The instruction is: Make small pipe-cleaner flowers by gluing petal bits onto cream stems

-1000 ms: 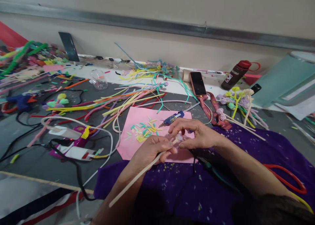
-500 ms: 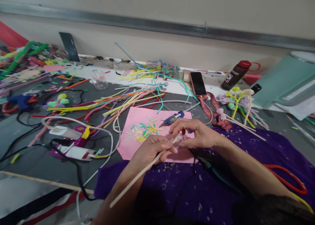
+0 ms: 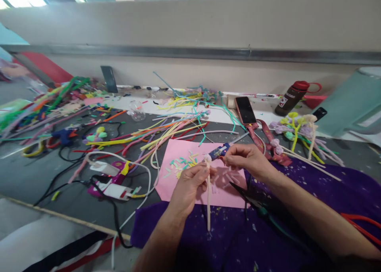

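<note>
My left hand (image 3: 190,186) is closed around a cream pipe-cleaner stem (image 3: 208,210), held nearly upright. At its top is a small pale pink-white tuft (image 3: 207,158). My right hand (image 3: 247,159) is just right of it, thumb and fingertips pinched; what they hold, if anything, is too small to tell. Behind the tuft lies a blue glue gun (image 3: 219,151), its rear end close to my right fingers. Beneath both hands a pink sheet (image 3: 169,188) bears short yellow, green and lilac pieces (image 3: 181,164). Dark-bladed scissors (image 3: 248,196) are under my right forearm.
Long coloured pipe cleaners (image 3: 166,127) lie behind the sheet. A phone (image 3: 245,110) with a red strap, a brown bottle (image 3: 290,98) and a flower bunch (image 3: 294,131) are at right. Cables run from a purple power strip (image 3: 120,173) at left. Purple cloth (image 3: 154,224) covers the front.
The stem has turned from slanting to nearly upright in my left hand. My right hand has drawn away from the tuft, uncovering lilac pieces on the sheet. The view has tilted up.
</note>
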Demonstrator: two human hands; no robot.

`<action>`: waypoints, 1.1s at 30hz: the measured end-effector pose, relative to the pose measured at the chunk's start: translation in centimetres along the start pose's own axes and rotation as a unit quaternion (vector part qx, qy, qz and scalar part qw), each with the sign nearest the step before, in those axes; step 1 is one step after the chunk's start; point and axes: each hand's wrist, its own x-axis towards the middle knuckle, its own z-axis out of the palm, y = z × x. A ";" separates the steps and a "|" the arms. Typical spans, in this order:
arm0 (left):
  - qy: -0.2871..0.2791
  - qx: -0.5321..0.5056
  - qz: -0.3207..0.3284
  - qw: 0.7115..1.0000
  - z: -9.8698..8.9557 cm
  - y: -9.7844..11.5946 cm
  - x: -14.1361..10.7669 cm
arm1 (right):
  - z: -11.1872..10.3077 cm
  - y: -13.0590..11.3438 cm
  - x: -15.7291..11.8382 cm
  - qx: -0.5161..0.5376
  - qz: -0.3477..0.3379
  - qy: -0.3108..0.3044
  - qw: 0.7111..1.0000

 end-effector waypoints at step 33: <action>0.017 -0.160 -0.034 0.986 0.6 -0.3 0.3 | 0.6 -1.7 -1.0 -0.097 -0.036 0.025 0.994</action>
